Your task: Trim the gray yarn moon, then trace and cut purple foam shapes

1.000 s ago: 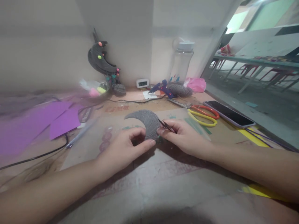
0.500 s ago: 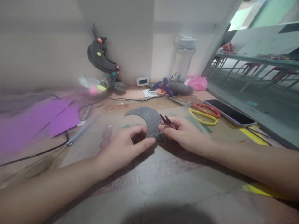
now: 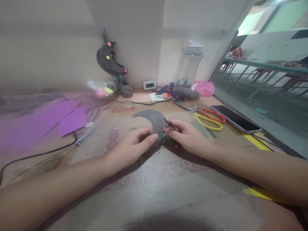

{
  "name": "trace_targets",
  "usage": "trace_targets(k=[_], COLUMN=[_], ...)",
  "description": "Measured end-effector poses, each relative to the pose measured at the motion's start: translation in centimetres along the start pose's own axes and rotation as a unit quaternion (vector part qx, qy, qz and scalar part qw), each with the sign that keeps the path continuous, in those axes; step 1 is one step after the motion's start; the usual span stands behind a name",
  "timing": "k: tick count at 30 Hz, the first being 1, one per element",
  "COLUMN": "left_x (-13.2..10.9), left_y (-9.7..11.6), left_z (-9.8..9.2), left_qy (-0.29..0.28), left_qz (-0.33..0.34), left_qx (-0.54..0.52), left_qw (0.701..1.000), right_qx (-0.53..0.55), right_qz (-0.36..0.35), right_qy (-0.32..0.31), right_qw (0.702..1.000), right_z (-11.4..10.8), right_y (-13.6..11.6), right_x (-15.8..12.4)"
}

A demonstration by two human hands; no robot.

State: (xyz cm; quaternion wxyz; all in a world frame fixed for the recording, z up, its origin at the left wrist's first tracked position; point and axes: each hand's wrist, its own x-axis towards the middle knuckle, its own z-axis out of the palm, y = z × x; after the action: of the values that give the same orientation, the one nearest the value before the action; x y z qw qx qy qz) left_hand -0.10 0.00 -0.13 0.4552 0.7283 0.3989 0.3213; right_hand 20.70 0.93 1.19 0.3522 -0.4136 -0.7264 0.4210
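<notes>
A crescent moon shape wrapped in grey yarn (image 3: 155, 120) is held just over the work surface, its thin tip pointing left. My left hand (image 3: 141, 141) pinches its lower end between thumb and fingers. In my right hand (image 3: 184, 133) is a small pair of dark thread snips (image 3: 170, 124), the pointed blades aimed up and left, close to the crescent's right edge. The right thumb and fingertips are against that edge; whether they also grip the yarn I cannot tell. My palm hides the snips' handles.
Scissors with red and yellow handles (image 3: 210, 118) and a phone (image 3: 235, 118) lie at right. Behind are a blue glue gun (image 3: 169, 90), grey yarn (image 3: 187, 93), a bottle (image 3: 190, 65) and a small clock (image 3: 149, 85). Purple sheets (image 3: 73, 122) and a black cord (image 3: 38, 156) lie left.
The snips' blades have come closer together. Both hands stay at the crescent, and the view has shifted slightly.
</notes>
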Motion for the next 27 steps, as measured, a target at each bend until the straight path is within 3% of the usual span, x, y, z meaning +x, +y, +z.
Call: trace_targets(k=[5, 16, 21, 25, 27], left_x=[0.1, 0.0, -0.1, 0.5, 1.0], left_y=[-0.3, 0.3, 0.8, 0.4, -0.1], left_z=[0.2, -0.1, 0.1, -0.2, -0.5], left_qy=[-0.009, -0.013, -0.013, 0.055, 0.117], left_qz=[0.006, -0.017, -0.034, -0.048, -0.062], left_qx=[-0.055, 0.057, -0.005, -0.085, -0.127], left_qw=[0.998, 0.998, 0.999, 0.994, 0.983], right_qx=[-0.001, -0.056, -0.019, 0.062, 0.018], right_qz=[0.002, -0.003, 0.01, 0.045, 0.02], right_qy=[0.008, -0.001, 0.001, -0.007, -0.082], right_qw=[1.0, 0.998, 1.0, 0.997, 0.996], right_z=[0.0, -0.3, -0.4, -1.7, -2.4], right_y=[0.0, 0.4, 0.9, 1.3, 0.8], right_x=[0.1, 0.3, 0.5, 1.4, 1.4])
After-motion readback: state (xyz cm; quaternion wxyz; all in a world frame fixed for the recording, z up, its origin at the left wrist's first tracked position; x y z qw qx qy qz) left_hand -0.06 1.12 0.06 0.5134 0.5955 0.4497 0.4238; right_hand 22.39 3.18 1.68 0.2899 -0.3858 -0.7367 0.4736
